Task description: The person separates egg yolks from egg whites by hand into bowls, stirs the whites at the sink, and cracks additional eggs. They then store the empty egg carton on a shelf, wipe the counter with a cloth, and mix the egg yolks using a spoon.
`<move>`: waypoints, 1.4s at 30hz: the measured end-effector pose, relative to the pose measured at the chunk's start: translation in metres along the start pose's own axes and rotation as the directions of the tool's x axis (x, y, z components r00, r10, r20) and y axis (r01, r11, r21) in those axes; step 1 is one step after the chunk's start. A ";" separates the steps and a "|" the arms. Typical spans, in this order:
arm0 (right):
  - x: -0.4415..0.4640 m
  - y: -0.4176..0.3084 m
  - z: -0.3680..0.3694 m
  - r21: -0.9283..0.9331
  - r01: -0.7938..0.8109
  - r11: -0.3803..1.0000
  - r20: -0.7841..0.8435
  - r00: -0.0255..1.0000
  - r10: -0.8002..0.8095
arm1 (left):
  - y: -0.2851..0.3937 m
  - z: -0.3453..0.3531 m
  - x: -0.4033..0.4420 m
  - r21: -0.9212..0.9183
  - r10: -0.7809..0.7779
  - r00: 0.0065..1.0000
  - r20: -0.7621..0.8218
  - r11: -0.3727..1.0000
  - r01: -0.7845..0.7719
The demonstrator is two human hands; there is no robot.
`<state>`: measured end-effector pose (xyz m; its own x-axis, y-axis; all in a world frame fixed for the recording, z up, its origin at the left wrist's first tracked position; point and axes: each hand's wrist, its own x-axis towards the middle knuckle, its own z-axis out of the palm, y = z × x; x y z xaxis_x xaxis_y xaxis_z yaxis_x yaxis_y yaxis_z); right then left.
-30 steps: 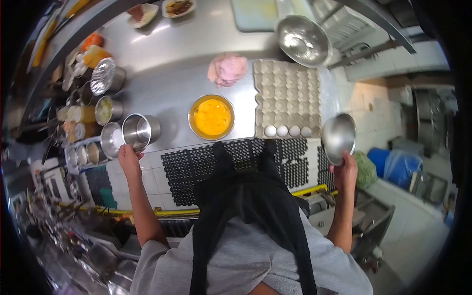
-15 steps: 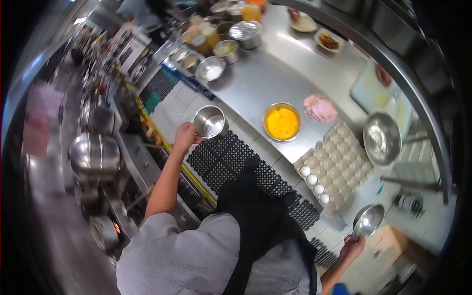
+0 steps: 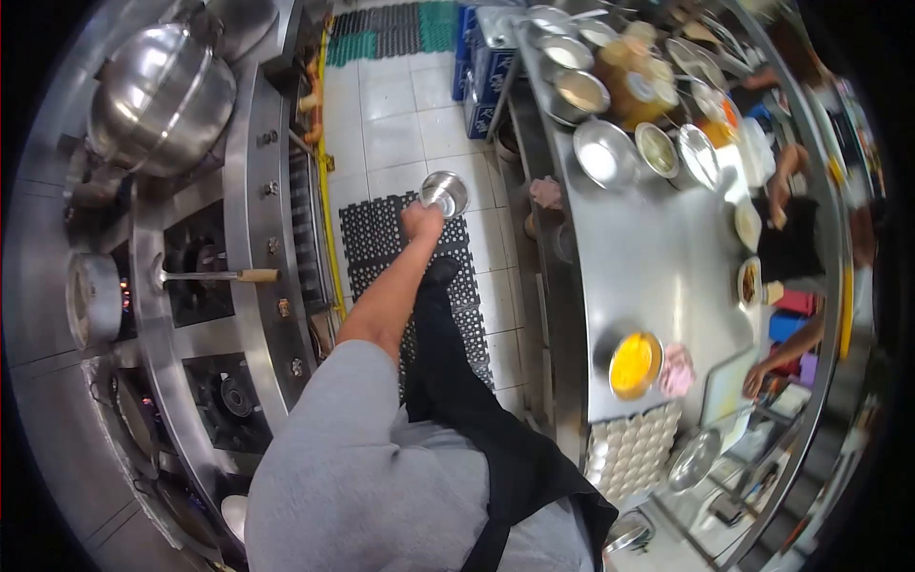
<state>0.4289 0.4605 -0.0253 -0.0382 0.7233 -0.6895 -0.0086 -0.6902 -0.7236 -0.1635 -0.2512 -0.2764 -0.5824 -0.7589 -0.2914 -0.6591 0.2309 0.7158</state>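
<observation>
My left hand [image 3: 422,221] is stretched out over the floor mat and closed round the handle of a shiny metal mug [image 3: 444,191]. The inside of the mug looks bare. My right hand is out of sight, hidden past my body at the bottom. A rounded steel bowl [image 3: 626,532] shows partly beside my apron there; what supports it cannot be seen. On the steel counter [image 3: 629,257] to the right stands a bowl of yellow egg yolks [image 3: 635,365]. Pink crumpled stuff [image 3: 678,370] lies next to it, and a grey egg tray [image 3: 624,448] is at the near end.
On the left runs a stove [image 3: 257,286] with a large steel pot [image 3: 162,100], a lit pot [image 3: 93,300] and a wooden-handled tool [image 3: 219,275]. Several containers crowd the counter's far end. Another person's hand [image 3: 756,381] reaches over a cutting board [image 3: 729,391].
My view has swung left toward the stove and aisle. My left hand still holds the mug. My right hand, which was holding a metal bowl, has gone out of view.
</observation>
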 end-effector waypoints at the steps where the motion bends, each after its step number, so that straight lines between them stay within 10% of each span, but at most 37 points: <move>1: -0.017 0.012 0.027 -0.063 0.010 0.998 -0.001 1.000 -0.010 | 0.010 0.014 0.010 0.021 -0.039 0.999 -0.018 0.999 0.040; 5: -0.078 0.064 0.143 -0.274 0.016 0.961 -0.004 1.000 -0.018 | 0.005 0.115 0.084 0.029 -0.092 0.993 -0.070 0.995 0.094; 11: -0.135 0.149 0.272 -0.414 0.032 0.910 -0.063 0.996 -0.063 | 0.028 0.244 0.191 -0.006 -0.152 0.951 0.270 0.987 0.160; 22: -0.167 0.186 0.324 -0.506 -0.002 0.862 -0.224 0.966 -0.130 | 0.055 0.463 0.282 -0.209 -0.077 0.909 0.411 0.962 0.176; 26: -0.170 0.184 0.328 -0.537 -0.025 0.843 -0.255 0.958 -0.134 | 0.030 0.519 0.294 -0.278 0.058 0.968 0.246 0.960 0.013; 35: -0.176 0.185 0.299 -0.516 -0.030 0.856 -0.289 0.947 -0.141 | 0.015 0.539 0.293 -0.360 -0.118 0.866 0.487 0.876 0.322; 37: -0.183 0.184 0.291 -0.505 -0.020 0.863 -0.290 0.945 -0.148 | 0.049 0.497 0.284 -0.490 -0.237 0.661 0.712 0.506 0.710; 42: -0.234 0.159 0.231 -0.416 0.059 0.907 -0.299 0.933 -0.198 | -0.003 0.489 0.286 -0.547 -0.036 0.641 0.766 0.485 0.682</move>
<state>0.2061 0.1770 0.0286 0.2652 0.8183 -0.5100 0.4058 -0.5745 -0.7108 -0.5606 -0.1706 -0.6725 -0.7142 -0.0284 -0.6993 -0.4565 -0.7386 0.4962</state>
